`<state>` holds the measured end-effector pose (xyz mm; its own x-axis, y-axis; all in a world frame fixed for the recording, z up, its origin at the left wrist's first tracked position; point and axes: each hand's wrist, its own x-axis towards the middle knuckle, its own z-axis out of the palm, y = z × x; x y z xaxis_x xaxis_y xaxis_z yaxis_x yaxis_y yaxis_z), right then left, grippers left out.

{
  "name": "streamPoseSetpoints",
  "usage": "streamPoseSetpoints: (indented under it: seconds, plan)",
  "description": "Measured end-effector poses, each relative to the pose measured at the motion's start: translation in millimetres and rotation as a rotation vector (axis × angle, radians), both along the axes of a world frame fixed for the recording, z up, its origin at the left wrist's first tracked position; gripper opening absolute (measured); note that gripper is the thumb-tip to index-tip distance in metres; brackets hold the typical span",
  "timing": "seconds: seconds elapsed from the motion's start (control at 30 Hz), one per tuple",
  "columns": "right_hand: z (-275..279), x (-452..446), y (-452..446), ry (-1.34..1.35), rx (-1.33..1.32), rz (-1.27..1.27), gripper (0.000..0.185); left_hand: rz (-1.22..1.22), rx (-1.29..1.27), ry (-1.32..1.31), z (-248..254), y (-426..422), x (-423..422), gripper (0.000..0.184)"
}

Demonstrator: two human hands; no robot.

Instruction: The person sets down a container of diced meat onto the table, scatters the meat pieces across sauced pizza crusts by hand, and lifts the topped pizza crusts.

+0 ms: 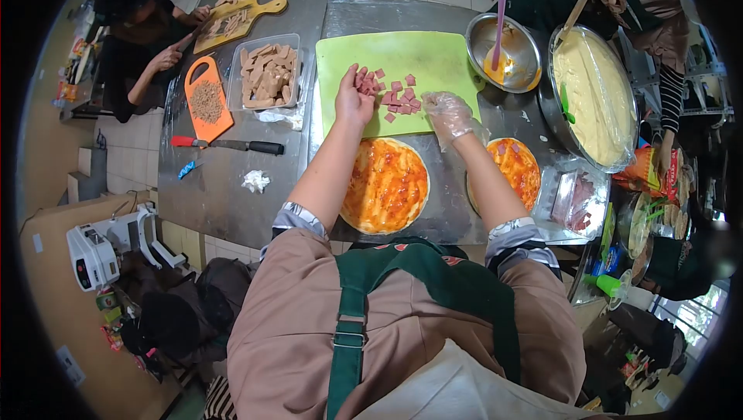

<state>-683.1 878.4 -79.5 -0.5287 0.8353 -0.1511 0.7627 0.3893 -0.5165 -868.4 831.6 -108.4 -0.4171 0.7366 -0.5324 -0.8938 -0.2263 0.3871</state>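
Observation:
Small square pieces of pink sliced meat (398,100) lie loose on a light green cutting board (418,52). My left hand (355,98) is bare and rests at the left side of the pieces, its fingers stretched out and touching the nearest ones. In a clear plastic glove, my right hand (449,117) is over the board's right front part, fingers curled together; what they hold, if anything, is hidden. A round pizza base with red-orange sauce (385,186) lies below the board. Under my right forearm sits a second sauced base (512,169), partly covered, with a few meat pieces on it.
A steel bowl (522,41) with a purple spatula (500,14) and a large basin of pale dough (592,95) stand right. Left are a plastic tub of brown pieces (268,56), an orange board (217,118) and a knife (246,145). A person (143,41) cuts at upper left.

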Motion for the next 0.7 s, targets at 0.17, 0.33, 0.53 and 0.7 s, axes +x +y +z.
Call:
streamPoseSetpoints:
  seconds: [0.17, 0.33, 0.53, 0.7]
  plan:
    - [-15.9, -28.8, 24.0, -0.142, 0.169, 0.192, 0.024, -0.034, -0.006, -0.173, 23.9, -32.6, -8.3, 0.015]
    - [-31.7, -66.3, 32.9, -0.169, 0.320, 0.379, 0.022, -0.034, 0.041, -0.225, 13.6, -52.5, -11.0, 0.010]
    - [-38.8, -78.1, 40.9, -0.355, 0.270, 0.385, 0.020, -0.213, -0.020, -0.138, 3.4, -67.8, -4.4, 0.011]
    - [22.7, -52.6, 18.3, 0.062, -0.252, 0.019, 0.014, -0.344, -0.147, 0.044, 12.4, -58.6, 15.1, 0.012]
